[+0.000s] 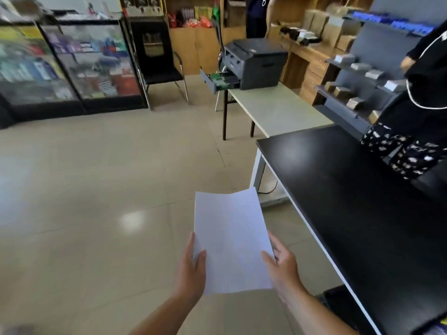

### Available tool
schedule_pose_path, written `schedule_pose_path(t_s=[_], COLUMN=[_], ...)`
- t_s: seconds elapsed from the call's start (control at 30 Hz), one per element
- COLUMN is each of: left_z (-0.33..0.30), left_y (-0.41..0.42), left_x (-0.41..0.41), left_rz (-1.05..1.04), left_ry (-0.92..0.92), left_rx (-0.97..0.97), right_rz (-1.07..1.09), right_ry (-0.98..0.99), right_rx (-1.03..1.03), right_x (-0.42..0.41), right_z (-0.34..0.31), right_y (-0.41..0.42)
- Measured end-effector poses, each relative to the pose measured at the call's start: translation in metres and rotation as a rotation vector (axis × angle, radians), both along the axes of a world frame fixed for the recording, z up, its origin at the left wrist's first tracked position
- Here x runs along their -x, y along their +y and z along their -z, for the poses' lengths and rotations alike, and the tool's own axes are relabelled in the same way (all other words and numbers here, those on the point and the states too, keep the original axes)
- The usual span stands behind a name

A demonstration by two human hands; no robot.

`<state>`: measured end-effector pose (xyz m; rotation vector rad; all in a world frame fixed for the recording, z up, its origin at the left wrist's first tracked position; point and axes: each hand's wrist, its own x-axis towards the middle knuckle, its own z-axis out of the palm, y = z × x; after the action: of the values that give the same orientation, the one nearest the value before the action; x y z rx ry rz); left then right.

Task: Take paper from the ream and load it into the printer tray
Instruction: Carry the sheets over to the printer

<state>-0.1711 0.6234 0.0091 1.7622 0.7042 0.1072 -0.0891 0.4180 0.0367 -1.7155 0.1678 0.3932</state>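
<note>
A thin stack of white paper (231, 240) is held flat in front of me over the tiled floor. My left hand (191, 267) grips its left edge and my right hand (283, 264) grips its right edge, thumbs on top. Far ahead, a dark grey printer (256, 61) stands on a pale table (278, 110). Its paper tray (215, 81) is pulled out to the left, with green parts showing inside. The ream is not in view.
A black-topped table (350, 201) runs along my right side. A person in dark clothes (420, 105) stands at its far end by grey shelves. Glass display cases (72, 61) and a black chair (159, 61) line the left. Open tiled floor (108, 189) lies between.
</note>
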Motion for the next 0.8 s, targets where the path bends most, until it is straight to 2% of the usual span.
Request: schedule_pose_path(t_s=[0.47, 0.8], left_z=[-0.018, -0.003], left_y=[0.093, 0.146], left_x=[-0.048, -0.163], left_rz=[-0.018, -0.085], left_ry=[-0.048, -0.018], left_rx=[-0.016, -0.024], right_rz=[-0.006, -0.061], right_ry=[-0.018, -0.007], right_rx=[0.013, 0.005], right_x=[-0.052, -0.174], right_z=[-0.014, 0.005], right_y=[0.101, 0.158])
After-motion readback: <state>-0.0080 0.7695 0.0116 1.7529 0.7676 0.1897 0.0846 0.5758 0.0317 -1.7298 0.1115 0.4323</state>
